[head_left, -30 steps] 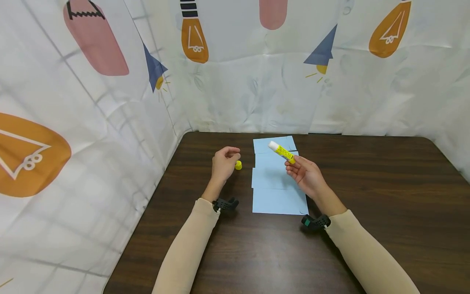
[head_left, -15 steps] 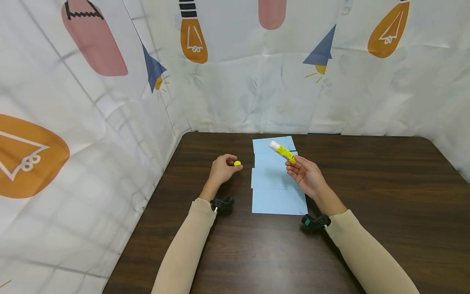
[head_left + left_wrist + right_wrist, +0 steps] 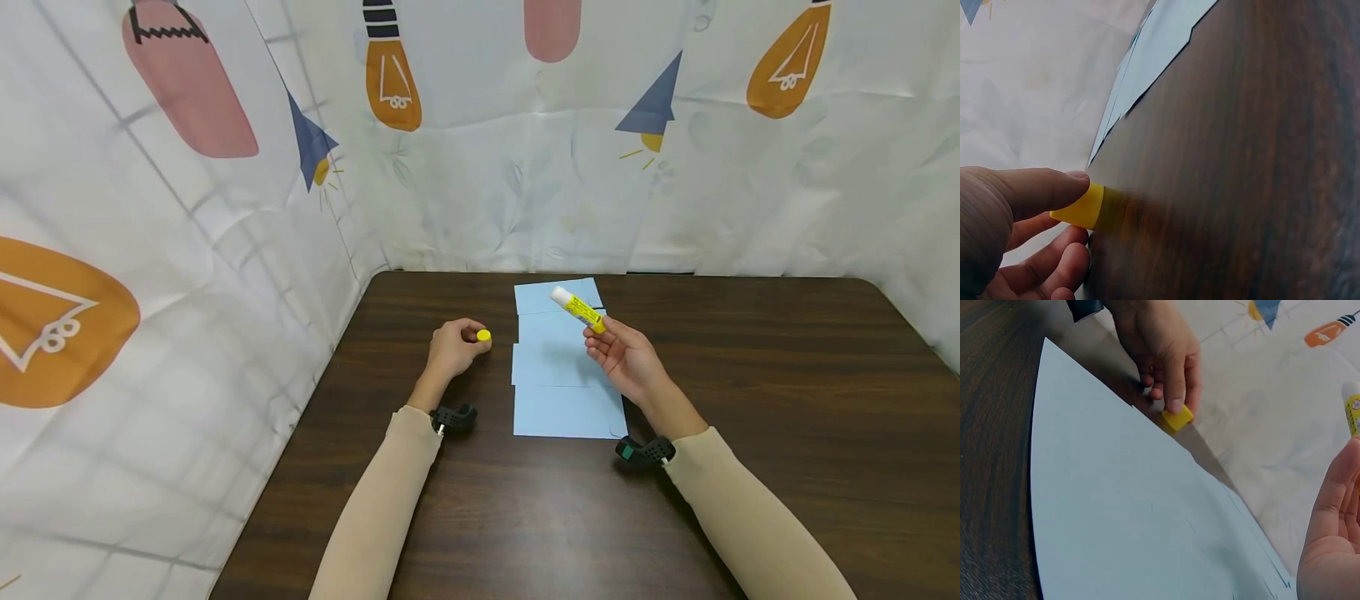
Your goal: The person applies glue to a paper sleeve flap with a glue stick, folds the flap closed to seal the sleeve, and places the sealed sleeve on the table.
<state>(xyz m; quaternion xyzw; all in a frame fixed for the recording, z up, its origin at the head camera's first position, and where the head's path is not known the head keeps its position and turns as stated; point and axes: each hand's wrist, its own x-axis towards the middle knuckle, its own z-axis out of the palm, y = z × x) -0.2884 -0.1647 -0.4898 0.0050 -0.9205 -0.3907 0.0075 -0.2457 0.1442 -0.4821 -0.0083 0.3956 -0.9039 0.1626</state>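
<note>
My left hand (image 3: 452,348) pinches a small yellow cap (image 3: 483,335) between thumb and fingers, left of the paper. In the left wrist view the cap (image 3: 1085,207) sits right at the dark tabletop, its reflection beside it. My right hand (image 3: 628,360) holds a yellow glue stick (image 3: 582,313) by its lower end, raised over the light blue paper (image 3: 562,367), white tip pointing up and left. Only the upper part of the glue stick (image 3: 1353,406) shows at the edge of the right wrist view. The blue sheets overlap in a column, edges slightly uneven.
A dark wood table (image 3: 780,400) extends widely to the right and in front of the arms. White printed fabric (image 3: 510,183) hangs behind the table and along its left side. Each wrist wears a black band (image 3: 455,417).
My left hand has come down and taken the yellow cap between thumb and fingers; before, the cap stood beside the fingers. My right hand with the glue stick has hardly moved.
</note>
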